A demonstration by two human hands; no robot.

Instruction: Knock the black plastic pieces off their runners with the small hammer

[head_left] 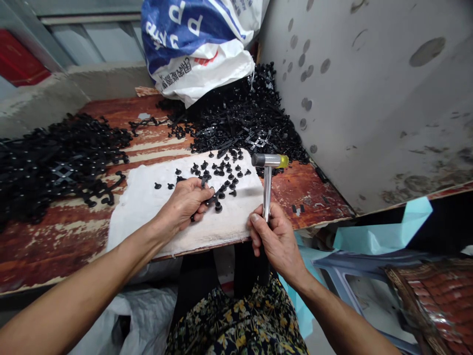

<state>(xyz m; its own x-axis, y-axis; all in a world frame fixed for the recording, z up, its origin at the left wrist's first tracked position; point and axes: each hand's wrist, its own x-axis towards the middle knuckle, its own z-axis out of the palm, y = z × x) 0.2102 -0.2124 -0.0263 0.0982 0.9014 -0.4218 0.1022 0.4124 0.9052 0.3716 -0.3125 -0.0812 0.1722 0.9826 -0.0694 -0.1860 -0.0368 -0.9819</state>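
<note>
"what's on the left?"
"a heap of black plastic parts [62, 167] on the peeling red wooden bench [55, 251], then a white cloth [148, 217]."
"and the left hand [183, 204]?"
"grip open, fingers resting among small black studs [221, 182] on the cloth."
"the right hand [275, 241]?"
"grip closed round a metal hammer [267, 182] with a yellow tip, held upright."

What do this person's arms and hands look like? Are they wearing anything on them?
The left forearm and right forearm are bare, with no sleeves showing. The left hand and right hand show no gloves or rings. Below them is a dark flower-patterned garment.
</note>
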